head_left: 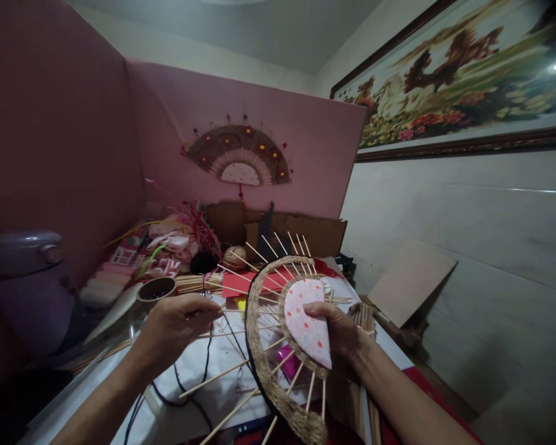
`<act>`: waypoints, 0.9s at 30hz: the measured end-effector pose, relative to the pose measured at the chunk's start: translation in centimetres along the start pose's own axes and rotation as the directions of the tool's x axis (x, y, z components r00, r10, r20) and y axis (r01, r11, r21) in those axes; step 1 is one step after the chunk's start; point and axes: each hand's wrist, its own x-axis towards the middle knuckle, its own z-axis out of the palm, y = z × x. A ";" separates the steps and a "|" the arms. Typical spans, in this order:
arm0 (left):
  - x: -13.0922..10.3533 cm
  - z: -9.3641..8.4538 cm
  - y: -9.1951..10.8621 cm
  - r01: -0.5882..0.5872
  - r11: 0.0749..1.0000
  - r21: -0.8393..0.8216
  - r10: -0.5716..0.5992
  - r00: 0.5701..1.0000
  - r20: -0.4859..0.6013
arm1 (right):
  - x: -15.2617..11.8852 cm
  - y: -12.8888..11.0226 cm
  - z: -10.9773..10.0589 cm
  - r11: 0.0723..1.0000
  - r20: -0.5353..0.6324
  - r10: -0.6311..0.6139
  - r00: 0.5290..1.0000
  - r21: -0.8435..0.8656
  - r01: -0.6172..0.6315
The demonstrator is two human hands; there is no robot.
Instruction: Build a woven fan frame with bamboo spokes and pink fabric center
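Observation:
A half-round fan frame (264,346) of thin wooden sticks and woven twine stands upright over the table, its outer band edged in black cord. At its centre is a white cloth half-disc (304,315) with coloured dots. My right hand (338,327) grips this centre, thumb on the cloth and fingers behind. To the left of the frame, my left hand (189,318) has thumb and fingers pinched at a stick's end, beside the black cord (208,355). That cord runs down in loose loops over the white table. What lies between the left fingertips is too small to tell.
Behind are a brown bowl (156,289), a twine ball (234,256), a black yarn ball (204,262), red paper (241,284) and piled ribbons (171,241). A finished fan (241,151) hangs on the pink panel. Bundled sticks (194,284) lie near the bowl.

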 end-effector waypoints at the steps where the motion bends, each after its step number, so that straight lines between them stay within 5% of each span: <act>1: 0.0 -0.1 0.1 0.040 0.997 -0.071 -0.041 0.999 -0.001 | 0.0 0.0 0.0 1.000 0.003 0.001 1.000 0.003 -0.001; 7: 0.2 -0.7 0.1 0.149 0.924 -0.353 -0.181 0.982 -0.059 | -0.3 -0.3 0.3 0.999 0.011 0.014 1.000 0.033 -0.014; 27: 0.0 2.2 0.9 0.325 0.832 -0.449 -0.313 0.944 0.103 | -1.4 0.2 1.2 0.998 0.119 -0.037 0.992 -0.040 0.042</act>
